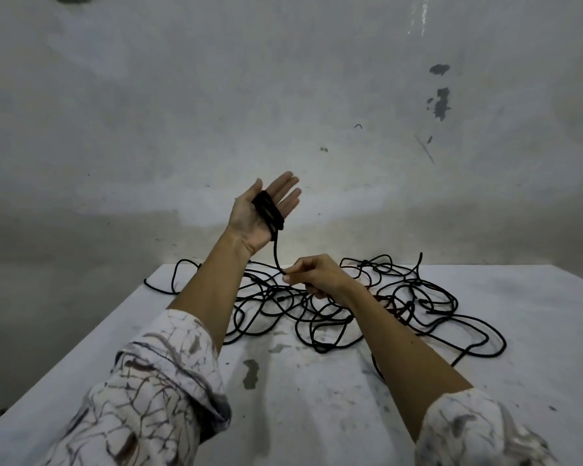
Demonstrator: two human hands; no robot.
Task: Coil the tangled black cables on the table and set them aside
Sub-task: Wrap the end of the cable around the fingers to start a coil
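Currently your left hand (265,210), fingers spread, serves as spool for the wound black cable coil (269,210); your right hand (312,274) pinches the feeding strand above the white worktop (317,415).

A big white tabletop (418,381) fills the lower part of the view. It looks old and worn. A grey patch of chipped paint (250,373) sits near its middle, and small dark specks and smudges are spread over it. Behind the tabletop stands a pale grey wall (182,95) with a rough, stained look. On the right side of the wall there are dark grey marks where paint has come off (440,102). A thin slanted scratch (424,149) shows just below them. Low down, a darker grey band (48,237) runs along the wall.
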